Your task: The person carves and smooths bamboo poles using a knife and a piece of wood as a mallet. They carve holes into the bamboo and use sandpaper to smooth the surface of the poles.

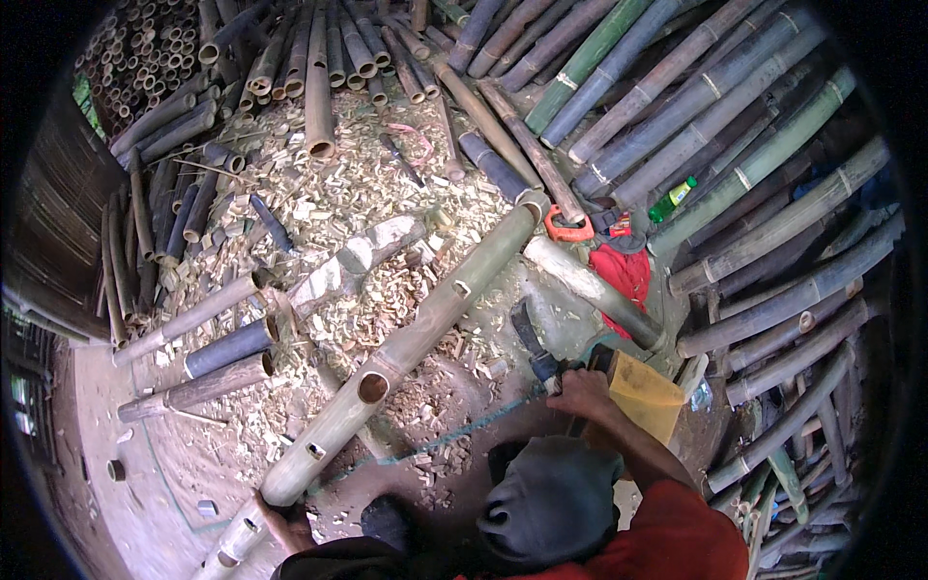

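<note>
A long bamboo pole [406, 348] with holes cut along it lies slantwise across the floor [145, 454], running from 7 o'clock up toward 1 o'clock. The person's left hand [280, 522] rests at its lower end, fingers curled against the pole; how firm the grip is cannot be told, since a dark sleeve covers part of the hand. The right hand [580, 391], at 4 o'clock from the pole's middle, is closed around the handle of a power tool [541, 358] whose dark body points toward 11 o'clock; a green cord [454, 435] trails from it across the floor. A yellow container [643, 396] sits just beside that hand.

Open floor lies only at 8 o'clock. Wood chips [348, 203] carpet the middle. Stacked bamboo poles [735, 145] wall in the 1 to 5 o'clock side, and shorter cut lengths [222, 353] crowd 9 to 11 o'clock. A red cloth [623, 271], an orange-handled saw [565, 229] and a green bottle [672, 200] lie at 2 o'clock. The tool's working end is hard to make out.
</note>
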Tool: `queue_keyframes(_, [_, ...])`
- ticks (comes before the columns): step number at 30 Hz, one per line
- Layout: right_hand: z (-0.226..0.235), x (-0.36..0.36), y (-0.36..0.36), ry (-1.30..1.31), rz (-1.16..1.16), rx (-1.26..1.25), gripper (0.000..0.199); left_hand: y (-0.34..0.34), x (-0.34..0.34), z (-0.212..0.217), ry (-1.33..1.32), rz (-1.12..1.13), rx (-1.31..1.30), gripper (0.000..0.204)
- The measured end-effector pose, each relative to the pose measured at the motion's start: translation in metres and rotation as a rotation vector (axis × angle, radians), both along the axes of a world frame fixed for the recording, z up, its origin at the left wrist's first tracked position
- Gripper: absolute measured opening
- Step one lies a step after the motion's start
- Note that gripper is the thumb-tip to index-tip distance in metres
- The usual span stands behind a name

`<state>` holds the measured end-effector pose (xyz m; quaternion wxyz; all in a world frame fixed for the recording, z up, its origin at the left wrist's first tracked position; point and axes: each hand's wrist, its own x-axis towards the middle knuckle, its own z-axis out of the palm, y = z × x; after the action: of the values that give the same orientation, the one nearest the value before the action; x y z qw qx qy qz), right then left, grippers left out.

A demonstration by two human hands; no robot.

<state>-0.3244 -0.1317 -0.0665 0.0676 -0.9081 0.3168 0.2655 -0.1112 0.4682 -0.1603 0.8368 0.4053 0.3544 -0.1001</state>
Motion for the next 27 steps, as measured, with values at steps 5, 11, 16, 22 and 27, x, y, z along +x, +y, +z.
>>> queue_keyframes(5, [-0.001, -0.001, -0.001, 0.040, -0.014, 0.049, 0.062, -0.019, 0.000, 0.025, 0.072, -0.099, -0.039, 0.065])
queue_keyframes(11, [0.011, -0.010, 0.005, -0.436, -0.101, 0.033, 0.063, -0.041, -0.005, 0.062, 0.434, 0.018, 0.125, 0.089])
queue_keyframes(16, [0.028, -0.023, -0.003, -0.739, -0.053, -0.091, 0.052, -0.037, -0.012, 0.049, 0.520, -0.635, 0.203, 0.057])
queue_keyframes(22, [0.056, -0.069, -0.059, -0.932, -0.245, -0.229, 0.036, -0.097, 0.043, 0.128, -0.049, -1.182, 0.611, 0.043])
queue_keyframes(27, [0.102, -0.110, -0.200, -1.146, -0.409, -0.569, 0.049, -0.160, 0.111, 0.226, -0.431, -1.200, 0.801, 0.034])
